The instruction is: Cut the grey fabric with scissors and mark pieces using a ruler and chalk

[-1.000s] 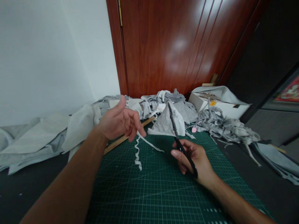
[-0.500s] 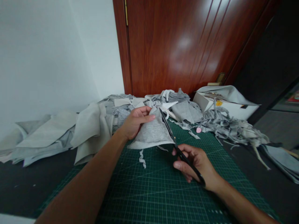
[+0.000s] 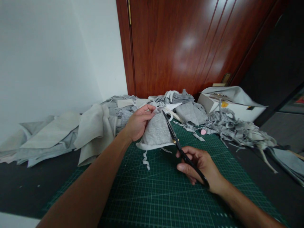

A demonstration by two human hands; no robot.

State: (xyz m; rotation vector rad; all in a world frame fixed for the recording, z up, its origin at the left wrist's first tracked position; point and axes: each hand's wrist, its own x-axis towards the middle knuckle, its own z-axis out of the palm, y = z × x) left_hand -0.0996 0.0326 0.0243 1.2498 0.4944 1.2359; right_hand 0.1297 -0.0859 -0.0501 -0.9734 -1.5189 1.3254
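Note:
My left hand (image 3: 140, 123) pinches the upper edge of a grey fabric piece (image 3: 156, 129) with a paler band along its bottom. The piece hangs over the cutting mat. My right hand (image 3: 198, 166) grips black scissors (image 3: 175, 136) by the handles. Their blades point up and away from me and lie along the fabric's right edge. The blades look nearly closed. Below the fabric, a curled pale scrap (image 3: 145, 161) lies on the green cutting mat (image 3: 161, 190).
Pale and grey cloth pieces (image 3: 90, 126) are heaped at the left. More folded fabric (image 3: 190, 112) lies at the back before a brown wooden door (image 3: 178, 47). At right are a tangle of grey strips (image 3: 237, 131), a white box (image 3: 237, 109) and a small pink disc (image 3: 203, 131).
The fabric's lower left corner has drawn in towards the right, and its outline is narrower. My left thumb sits slightly higher. The scissors have barely moved along the right edge.

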